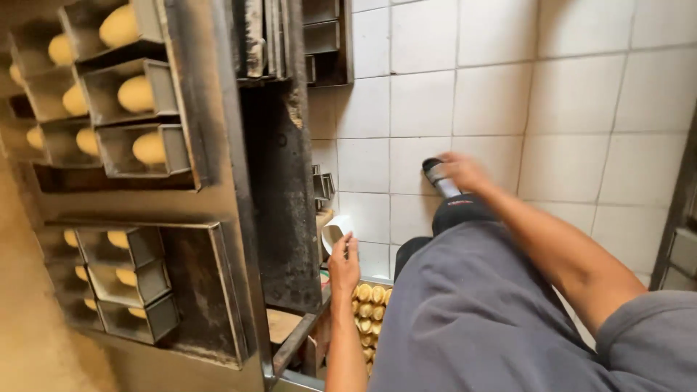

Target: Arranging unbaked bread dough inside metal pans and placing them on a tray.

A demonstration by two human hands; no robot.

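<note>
- Head view: the left hand [343,266] is closed around the handle of a white scoop [334,234], whose bowl points up and away from the wrist — its long axis runs roughly along the forearm, towards the dark metal rack [279,181].
- The scoop is held just beside the rack's edge and just above a tray of small golden buns [367,312], which lies directly under the left forearm.
- The right hand [461,170] is stretched out further, down by the sandal [438,176] on the white tiled floor [566,94]; it touches the sandal, but whether the fingers grip it cannot be told — blur hides them.
- Loaf tins with pale dough [134,94] sit on the rack's shelves, well to the left of both hands; the left hand is the nearer one.
</note>
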